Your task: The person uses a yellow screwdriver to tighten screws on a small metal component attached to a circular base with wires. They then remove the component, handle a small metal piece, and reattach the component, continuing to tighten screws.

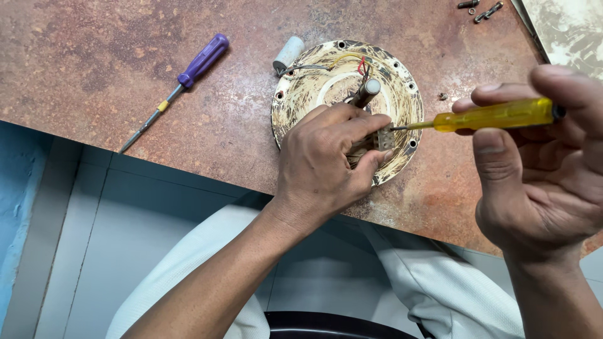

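Observation:
A round, worn cream metal motor housing (402, 94) with a centre shaft (366, 91) lies on the reddish-brown worktop. My left hand (326, 160) rests on its near side and pinches a small pale terminal block (384, 139) between thumb and fingers. My right hand (540, 163) grips a yellow-handled screwdriver (496, 116) held level, its thin tip touching the block from the right. Red, yellow and grey wires (355, 63) run over the housing toward a small white cylindrical capacitor (287, 53) at its upper left.
A purple-handled screwdriver (182, 81) lies on the worktop (94, 63) at the left. Small screws and bolts (480, 9) sit at the top right, one tiny screw (443, 96) beside the housing. The table edge runs diagonally below my hands; my white-trousered knees (440, 282) are underneath.

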